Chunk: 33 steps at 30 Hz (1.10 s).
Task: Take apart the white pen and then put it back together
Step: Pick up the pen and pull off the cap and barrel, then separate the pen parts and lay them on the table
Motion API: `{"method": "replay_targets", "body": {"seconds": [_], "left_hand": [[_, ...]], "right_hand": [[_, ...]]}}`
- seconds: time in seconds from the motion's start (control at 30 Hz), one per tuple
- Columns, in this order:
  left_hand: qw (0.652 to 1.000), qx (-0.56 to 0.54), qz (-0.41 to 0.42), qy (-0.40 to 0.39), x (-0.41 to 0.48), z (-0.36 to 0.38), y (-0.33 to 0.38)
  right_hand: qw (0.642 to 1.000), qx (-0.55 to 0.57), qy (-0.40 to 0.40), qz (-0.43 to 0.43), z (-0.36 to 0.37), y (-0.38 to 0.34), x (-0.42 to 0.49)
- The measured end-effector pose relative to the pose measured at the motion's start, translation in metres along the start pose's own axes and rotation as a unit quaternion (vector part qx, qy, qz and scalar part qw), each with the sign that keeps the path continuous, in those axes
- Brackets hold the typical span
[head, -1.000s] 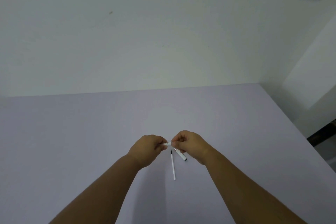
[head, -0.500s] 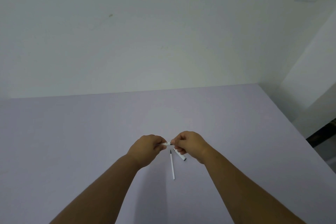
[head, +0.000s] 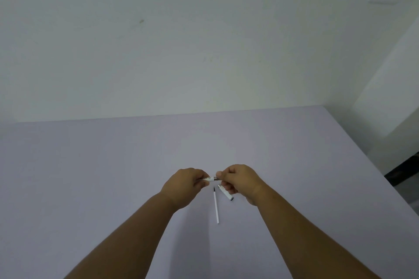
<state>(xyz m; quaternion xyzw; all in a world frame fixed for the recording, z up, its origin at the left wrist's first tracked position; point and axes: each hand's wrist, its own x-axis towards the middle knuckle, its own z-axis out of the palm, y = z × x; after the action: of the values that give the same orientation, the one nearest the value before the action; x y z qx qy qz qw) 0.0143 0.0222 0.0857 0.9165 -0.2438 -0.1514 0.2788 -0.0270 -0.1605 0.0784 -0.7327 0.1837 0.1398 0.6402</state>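
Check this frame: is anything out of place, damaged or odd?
Nothing stands out. The thin refill lies loose on the table and a white pen section rests under the right hand; both hands, with the left hand, pinch another pen piece.

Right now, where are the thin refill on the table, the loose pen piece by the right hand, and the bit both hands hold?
thin refill (head: pixel 216 205): head view, mid-shaft.
loose pen piece (head: pixel 227 195): head view, white body.
held pen section (head: pixel 210 179): head view, part showing between the hands.

L hand (head: pixel 187 182) fingers pinched, curled | R hand (head: pixel 238 180) same | both arms fwd, fingertips nearly meeting
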Motion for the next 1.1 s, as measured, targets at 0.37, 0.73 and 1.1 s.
{"method": "replay_targets", "body": {"seconds": [0.37, 0.73, 1.1], "left_hand": [[0.997, -0.075, -0.003, -0.036, 0.000, 0.000, -0.006], [0.993, -0.086, -0.057, -0.059, 0.001, 0.022, -0.036], [0.991, -0.080, -0.080, -0.078, 0.000, 0.037, -0.055]], "right_hand": [[0.973, 0.228, 0.044, -0.018, -0.001, -0.012, 0.001], [0.947, -0.306, 0.077, 0.051, 0.020, 0.055, 0.019], [0.901, -0.406, 0.147, 0.034, 0.050, 0.091, 0.022]]}}
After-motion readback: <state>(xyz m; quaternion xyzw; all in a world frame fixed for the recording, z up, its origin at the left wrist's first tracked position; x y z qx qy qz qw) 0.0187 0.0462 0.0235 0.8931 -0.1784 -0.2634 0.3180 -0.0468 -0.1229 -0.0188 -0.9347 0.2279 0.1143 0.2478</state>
